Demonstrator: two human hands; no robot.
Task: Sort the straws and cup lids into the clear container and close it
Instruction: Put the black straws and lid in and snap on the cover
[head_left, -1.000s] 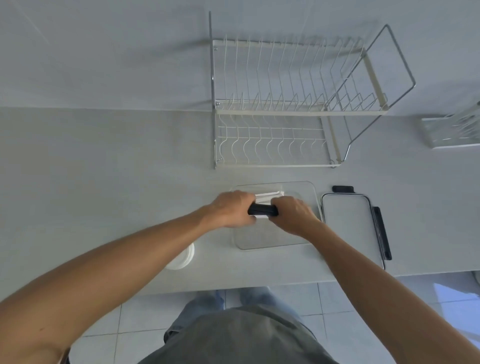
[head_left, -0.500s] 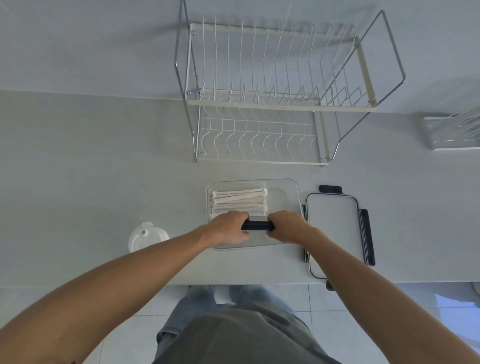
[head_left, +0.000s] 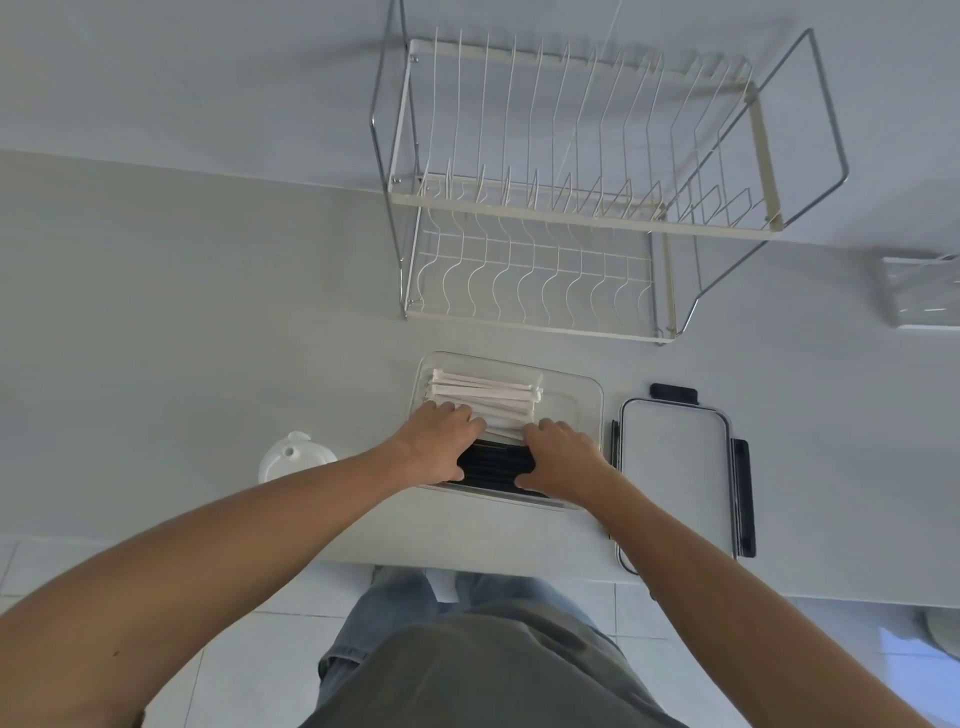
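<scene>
On the counter's (head_left: 208, 338) front edge sat the clear container (head_left: 576, 400), white straws (head_left: 483, 392) stacked in its far half. Left hand (head_left: 441, 447) and right hand (head_left: 563, 460) each cupped one end of the black straws (head_left: 493, 465), fingers beyond, thumb nearer. Light, thin and ready to roll, I'd say, so best held bundled by both ends. Cup lid (head_left: 293, 460) left, container lid (head_left: 675, 467) right. No writing readable.

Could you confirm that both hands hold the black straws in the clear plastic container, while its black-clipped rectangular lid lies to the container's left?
Not quite: in the head view the black-clipped rectangular lid lies to the right of the clear plastic container. The left hand and right hand do hold the black straws in it.
</scene>
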